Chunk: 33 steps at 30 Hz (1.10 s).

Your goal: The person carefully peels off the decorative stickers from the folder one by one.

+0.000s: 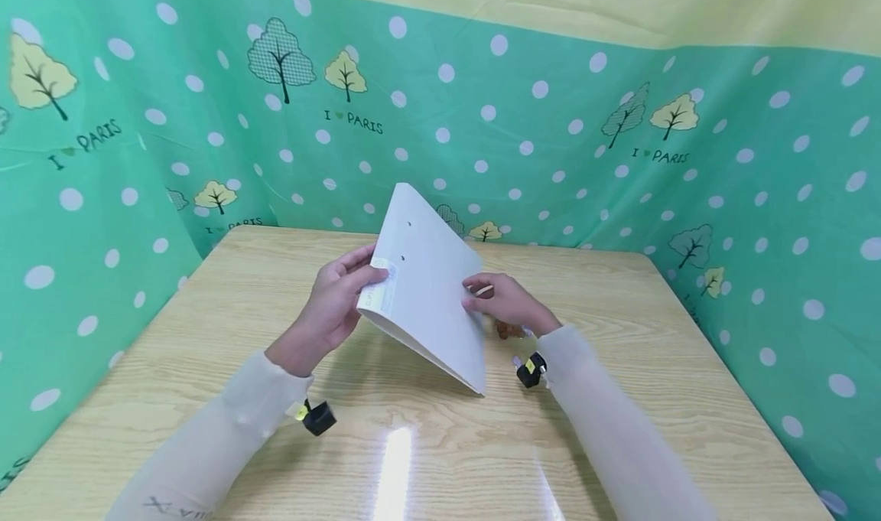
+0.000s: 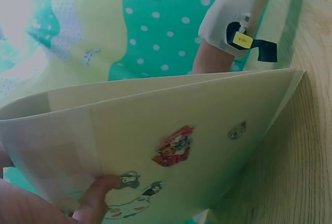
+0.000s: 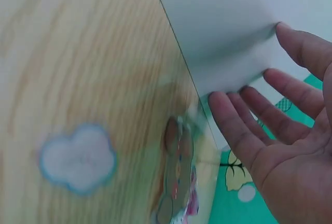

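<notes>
Centre frame: left hand [image 1: 332,301] pinches white file folder [image 1: 433,295] by spine, likely to hold its tilt; right hand [image 1: 511,302], loosely spread, fingertips touching cover.

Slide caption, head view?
Left hand grips a tilted white rectangular folder at its printed label; right hand touches the opposite side, above a pale wooden table.
</notes>
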### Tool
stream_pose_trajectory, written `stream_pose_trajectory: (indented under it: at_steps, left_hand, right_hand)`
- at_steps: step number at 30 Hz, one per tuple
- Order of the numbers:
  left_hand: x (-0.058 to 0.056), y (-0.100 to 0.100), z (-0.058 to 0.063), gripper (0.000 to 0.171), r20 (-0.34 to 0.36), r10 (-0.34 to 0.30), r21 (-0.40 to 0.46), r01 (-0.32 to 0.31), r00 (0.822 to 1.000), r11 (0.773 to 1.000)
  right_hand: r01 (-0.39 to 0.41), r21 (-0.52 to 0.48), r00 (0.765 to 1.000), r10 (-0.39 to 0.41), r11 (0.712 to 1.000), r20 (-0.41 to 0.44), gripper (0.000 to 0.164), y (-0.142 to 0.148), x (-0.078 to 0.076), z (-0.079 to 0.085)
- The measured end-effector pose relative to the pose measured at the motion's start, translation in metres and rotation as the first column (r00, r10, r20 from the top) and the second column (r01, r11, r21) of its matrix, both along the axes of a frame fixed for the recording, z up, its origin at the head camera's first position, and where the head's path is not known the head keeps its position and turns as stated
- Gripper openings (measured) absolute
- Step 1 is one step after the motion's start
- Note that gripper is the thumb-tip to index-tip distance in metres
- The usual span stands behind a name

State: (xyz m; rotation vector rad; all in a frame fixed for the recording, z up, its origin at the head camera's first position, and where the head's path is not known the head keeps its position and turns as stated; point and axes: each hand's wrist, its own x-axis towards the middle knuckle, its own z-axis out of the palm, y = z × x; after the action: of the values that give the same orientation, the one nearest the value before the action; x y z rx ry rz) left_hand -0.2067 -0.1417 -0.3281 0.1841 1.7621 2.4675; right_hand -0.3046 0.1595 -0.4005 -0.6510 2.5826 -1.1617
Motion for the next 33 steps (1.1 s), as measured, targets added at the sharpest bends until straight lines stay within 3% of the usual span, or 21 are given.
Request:
stream_pose_trajectory:
  at_steps: [8,14,26,33]
  left_hand:
    - [0.001,0.001,0.003,0.061,-0.023,-0.005,0.052,0.007,1.0,0.999]
    - [-0.001,-0.001,0.01,0.058,-0.059,-0.003,0.09,0.009,0.998,0.996]
    - [-0.005,0.005,0.036,0.059,-0.097,0.035,0.045,-0.03,0.995,0.999]
    - [-0.01,0.012,0.049,0.058,-0.116,0.061,-0.02,-0.064,0.991,0.998]
  right_hand:
    - [0.078,-0.109,0.994,-0.069,0.991,0.082,0.044,-0.013,0.007,-0.001]
    - [0.077,-0.196,0.991,-0.053,0.978,0.124,0.047,-0.027,0.008,0.0]
    - [0.085,-0.41,0.967,0.024,0.908,0.253,0.058,-0.057,0.008,0.001]
    - [0.082,-0.511,0.932,0.116,0.856,0.344,0.058,-0.074,0.009,0.003]
